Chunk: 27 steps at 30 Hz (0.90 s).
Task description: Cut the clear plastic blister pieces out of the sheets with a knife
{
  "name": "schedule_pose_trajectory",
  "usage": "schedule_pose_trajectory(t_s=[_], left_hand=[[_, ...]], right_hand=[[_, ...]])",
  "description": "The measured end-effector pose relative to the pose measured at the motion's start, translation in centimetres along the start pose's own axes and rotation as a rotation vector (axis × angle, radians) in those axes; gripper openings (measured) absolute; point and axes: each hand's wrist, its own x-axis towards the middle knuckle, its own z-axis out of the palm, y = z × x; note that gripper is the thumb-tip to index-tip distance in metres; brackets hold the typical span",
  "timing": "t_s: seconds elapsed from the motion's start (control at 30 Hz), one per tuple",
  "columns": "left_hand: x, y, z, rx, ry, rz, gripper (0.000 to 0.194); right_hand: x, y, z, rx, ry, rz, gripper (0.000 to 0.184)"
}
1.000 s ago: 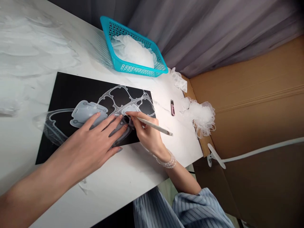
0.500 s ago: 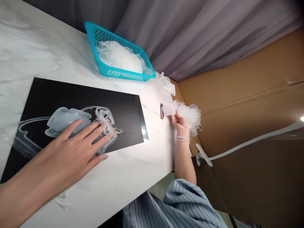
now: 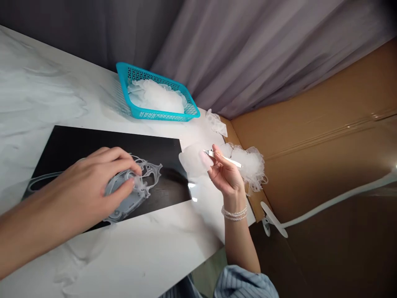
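My left hand [image 3: 96, 178] is over the black mat, its fingers bent and its thumb and forefinger closing on a translucent moulded sheet [image 3: 125, 200] with thin, stringy edging. The palm and fingers hide part of that sheet. In my right hand [image 3: 228, 176], raised above the table, is a small nail clipper [image 3: 225, 159] with a metal tip and a pale lever. A thin frosted, rounded piece [image 3: 194, 159] also appears at its fingertips, partly over the mat's right edge.
Frosted pieces [image 3: 161, 97] fill a turquoise basket [image 3: 161, 117] at the back. More frilly pieces [image 3: 249, 161] are piled by the cardboard wall [image 3: 310, 107] on the right. A perforated white scrap [image 3: 216, 123] lies near the curtain. A white clip with a bendy arm [image 3: 335, 203] stands at right.
The clipper has been picked up from the table by my right hand, which moved slightly left with the frosted piece. My left hand's spread fingers have curled onto the moulded sheet. The view has shifted.
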Motion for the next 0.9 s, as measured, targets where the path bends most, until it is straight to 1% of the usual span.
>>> schedule_pose_trajectory(t_s=[0.03,0.1,0.17,0.2,0.27,0.37,0.47,0.53,0.6,0.67,0.83,0.9], left_hand=[[0.3,1.1,-0.1,-0.155,-0.020,-0.121,0.036],[0.3,2.9,0.0,-0.536,-0.148,-0.266,0.043],[-0.1,4.0,0.4,-0.866,-0.272,-0.301,0.046],[-0.5,4.3,0.7,-0.975,-0.298,-0.309,0.043],[-1.3,4.4,1.0,-1.088,-0.275,-0.352,0.033],[-2.4,3.6,1.4,-1.123,-0.188,-0.445,0.028],[-3.3,2.7,1.7,-1.086,-0.096,-0.553,0.030],[-3.6,2.7,1.7,-1.043,-0.048,-0.633,0.031],[-3.7,2.9,1.8,-1.021,-0.008,-0.682,0.030],[-3.7,2.9,1.8,-1.033,0.009,-0.688,0.027],[-3.5,2.0,2.0,-1.095,-0.031,-0.658,0.022],[-3.3,2.1,1.8,-1.099,-0.005,-0.651,0.022]], right_hand=[[-0.4,0.2,1.4,0.012,-0.059,0.035,0.019],[-1.1,0.5,3.6,0.016,-0.175,0.097,0.018],[-1.6,0.7,5.1,0.006,-0.272,0.150,0.017],[-1.8,0.9,5.6,-0.002,-0.306,0.173,0.016],[-1.9,1.1,6.2,-0.021,-0.342,0.204,0.016],[-2.0,1.5,6.4,-0.036,-0.349,0.222,0.015],[-1.8,1.9,6.3,-0.034,-0.352,0.241,0.015],[-1.7,2.2,6.2,-0.031,-0.355,0.258,0.015],[-1.5,2.5,6.0,-0.033,-0.347,0.282,0.014],[-1.3,2.9,5.9,-0.032,-0.342,0.312,0.014],[-1.1,3.3,5.7,-0.071,-0.312,0.361,0.013],[-1.2,3.2,5.8,-0.091,-0.291,0.358,0.012]])
